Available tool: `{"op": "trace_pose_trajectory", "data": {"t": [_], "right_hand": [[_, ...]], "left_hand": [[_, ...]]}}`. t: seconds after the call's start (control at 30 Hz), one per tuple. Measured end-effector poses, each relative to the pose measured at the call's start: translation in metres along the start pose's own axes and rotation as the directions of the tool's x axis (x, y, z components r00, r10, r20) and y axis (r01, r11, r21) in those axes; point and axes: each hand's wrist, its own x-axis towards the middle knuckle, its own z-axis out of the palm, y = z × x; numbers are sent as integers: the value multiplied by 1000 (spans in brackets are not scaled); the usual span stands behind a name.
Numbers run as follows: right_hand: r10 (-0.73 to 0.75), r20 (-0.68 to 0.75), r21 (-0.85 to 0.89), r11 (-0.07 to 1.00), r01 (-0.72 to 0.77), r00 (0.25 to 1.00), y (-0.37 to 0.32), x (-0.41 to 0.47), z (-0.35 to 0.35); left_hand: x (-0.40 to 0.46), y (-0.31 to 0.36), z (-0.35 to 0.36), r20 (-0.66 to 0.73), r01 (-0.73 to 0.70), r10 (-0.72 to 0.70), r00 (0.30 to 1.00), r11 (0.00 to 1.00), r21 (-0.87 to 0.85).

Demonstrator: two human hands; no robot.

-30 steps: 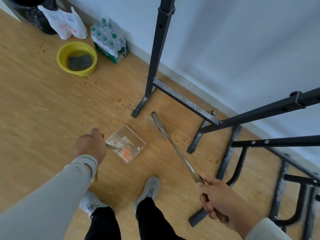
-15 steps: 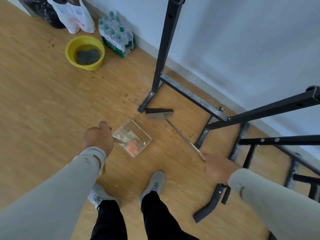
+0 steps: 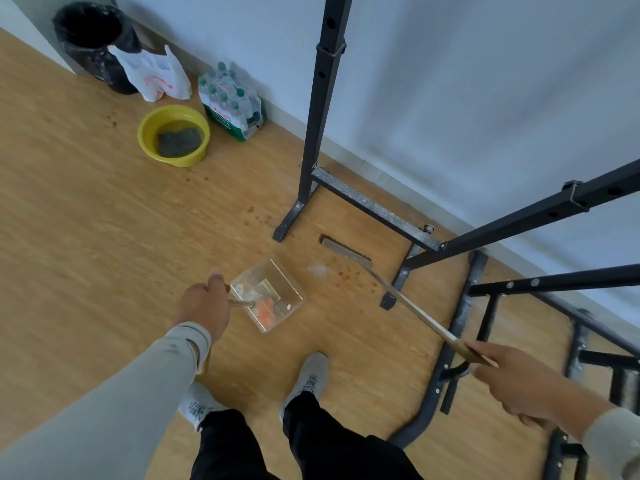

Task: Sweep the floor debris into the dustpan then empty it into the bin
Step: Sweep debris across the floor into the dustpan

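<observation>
A clear plastic dustpan rests on the wooden floor in front of my feet, holding an orange scrap, a yellowish paper and white bits. My left hand is shut on its metal handle. My right hand grips the long broom handle, and the broom head lies on the floor beyond the dustpan, near the rack's foot. A whitish scrap and small brown crumbs lie between the broom head and the dustpan. A black-lined bin stands far back left by the wall.
A black metal rack stands against the wall, its base bars spreading over the floor at right. A yellow basin with a grey cloth, a pack of water bottles and a white plastic bag sit near the bin. My shoes are just behind the dustpan.
The broom head has swung right and away from the dustpan, toward the rack's base. My right hand has drawn back to the right. The dustpan and left hand stay put.
</observation>
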Motion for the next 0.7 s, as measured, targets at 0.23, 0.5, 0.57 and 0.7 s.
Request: {"op": "trace_pose_trajectory", "data": {"t": [0.23, 0.5, 0.57, 0.7], "right_hand": [[-41, -42, -134, 990, 35, 998, -68, 60, 42], [16, 355, -114, 993, 26, 935, -65, 39, 116], [36, 381, -59, 998, -15, 924, -57, 27, 88], [36, 335, 50, 997, -57, 942, -48, 9, 8]], "left_hand": [[-3, -2, 28, 19, 17, -18, 1000, 999, 49], [18, -4, 41, -75, -5, 12, 997, 996, 90], [17, -4, 44, -82, -6, 15, 996, 994, 108], [18, -9, 44, -88, -20, 28, 996, 995, 97]]}}
